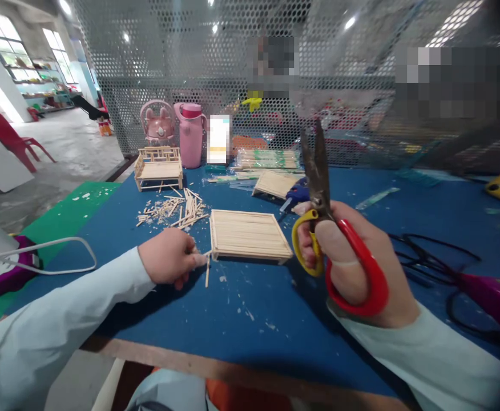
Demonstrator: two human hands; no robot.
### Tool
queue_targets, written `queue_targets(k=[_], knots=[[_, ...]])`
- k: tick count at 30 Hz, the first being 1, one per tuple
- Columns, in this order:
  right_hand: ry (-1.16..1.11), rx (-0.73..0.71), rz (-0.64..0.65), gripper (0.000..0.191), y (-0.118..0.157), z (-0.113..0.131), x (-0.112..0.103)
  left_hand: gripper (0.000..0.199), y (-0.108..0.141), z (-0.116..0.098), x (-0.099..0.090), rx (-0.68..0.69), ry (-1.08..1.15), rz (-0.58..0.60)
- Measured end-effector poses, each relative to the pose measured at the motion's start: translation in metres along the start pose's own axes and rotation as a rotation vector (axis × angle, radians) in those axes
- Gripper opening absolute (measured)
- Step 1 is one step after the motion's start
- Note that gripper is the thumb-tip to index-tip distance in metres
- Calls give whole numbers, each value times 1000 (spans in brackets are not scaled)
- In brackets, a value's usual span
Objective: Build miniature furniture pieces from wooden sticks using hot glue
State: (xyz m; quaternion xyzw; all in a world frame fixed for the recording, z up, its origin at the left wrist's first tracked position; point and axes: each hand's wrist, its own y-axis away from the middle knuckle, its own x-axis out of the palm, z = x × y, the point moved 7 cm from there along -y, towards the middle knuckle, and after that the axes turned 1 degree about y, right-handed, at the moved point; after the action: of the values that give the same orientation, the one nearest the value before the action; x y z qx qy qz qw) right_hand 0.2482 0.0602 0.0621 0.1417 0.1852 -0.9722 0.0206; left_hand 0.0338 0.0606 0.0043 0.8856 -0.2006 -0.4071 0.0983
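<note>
My right hand (353, 268) is wrapped round a pair of scissors (318, 165) with one yellow and one red handle loop, its blades pointing up and slightly apart. At the left front corner of a small platform of wooden sticks (248, 233), my left hand (170, 258) has thumb and fingers pinched together. A short wooden stick (208, 273) shows at those fingertips and lies toward me on the blue table. Whether the fingers grip that stick or another small piece beside it is hard to make out.
Cut sticks (185, 205) lie heaped behind my left hand. A small wooden bench (159, 168), a pink bottle (190, 137), bagged sticks (267, 158) and a blue glue gun (298, 189) stand farther back. Black cable (425, 251) and a purple power strip (494, 297) are at right.
</note>
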Motion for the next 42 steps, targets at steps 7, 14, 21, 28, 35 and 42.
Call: queue_targets(k=[7,14,21,28,35,42], knots=[[128,-71,-33,27,-3,5,-3,40,-3,-14,11,57,-249,-72],[568,-209,33,30,-8,14,1,31,1,-21,13,93,-351,-44],[916,-48,142,36,-22,-1,-30,23,-3,-22,-50,175,-62,-451],[1116,336,106,27,21,-26,-83,24,-21,-28,-42,346,564,-496],[1095,173,211,26,33,-42,-42,24,-8,-32,-14,465,559,-426],[914,50,213,30,27,3,-27,21,-10,-35,16,293,984,-52]])
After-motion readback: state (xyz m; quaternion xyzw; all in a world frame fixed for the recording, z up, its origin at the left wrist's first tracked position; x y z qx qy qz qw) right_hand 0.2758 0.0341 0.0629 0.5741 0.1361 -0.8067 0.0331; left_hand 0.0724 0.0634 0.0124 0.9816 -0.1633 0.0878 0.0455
